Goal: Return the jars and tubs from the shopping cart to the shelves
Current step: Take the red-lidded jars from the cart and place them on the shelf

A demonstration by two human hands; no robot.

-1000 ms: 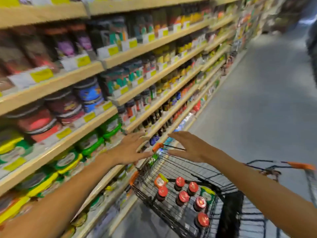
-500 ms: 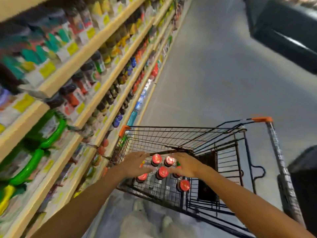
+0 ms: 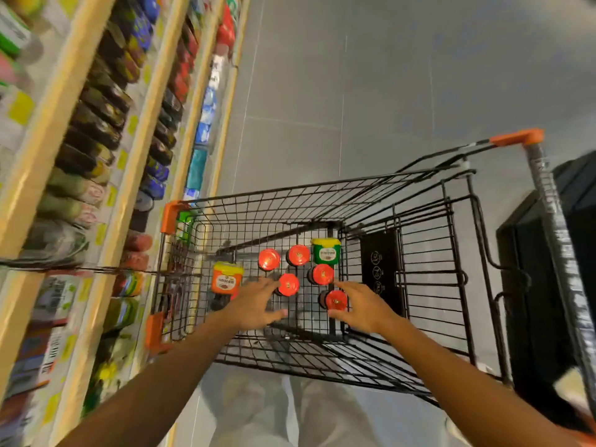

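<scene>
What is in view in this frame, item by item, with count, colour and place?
red-lidded jars: five, dark with red lids, upright on the cart floor, middle
orange tub: one, orange with yellow lid, left side of the cart
green tub: one, green with yellow lid, far right of the jars
shopping cart: one, black wire with orange corners, centre
shelves: wooden, stocked, blurred, along the left
floor: grey tiles
left hand: open, over the jars
right hand: open, by the nearest jar

I see a black wire shopping cart [image 3: 322, 201] holding five red-lidded jars [image 3: 268, 259], an orange tub [image 3: 226, 280], a green tub [image 3: 326, 252].
</scene>
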